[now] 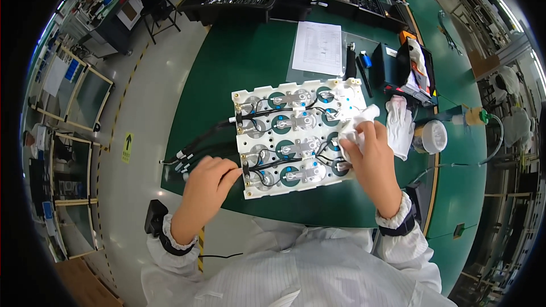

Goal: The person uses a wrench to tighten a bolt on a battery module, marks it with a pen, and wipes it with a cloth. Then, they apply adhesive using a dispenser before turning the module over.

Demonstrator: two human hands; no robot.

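Observation:
A white plastic battery holder plate lies on the green table, fitted with metal tabs, round openings and black wires. At its lower left edge is my left hand, fingers curled and thumb and forefinger close together beside the black cable. What sits between those fingertips, if anything, is hidden. On the right side of the plate, my right hand grips a crumpled white cloth and presses it against the surface. A bundle of black cables runs off the plate's left side, its white-sleeved ends lying on the table.
Beyond the plate lie a printed sheet, a black pen and a small blue cylinder. To the right are a dark box, white gloves, a white-lidded jar and a hose. Black trays stand at the back.

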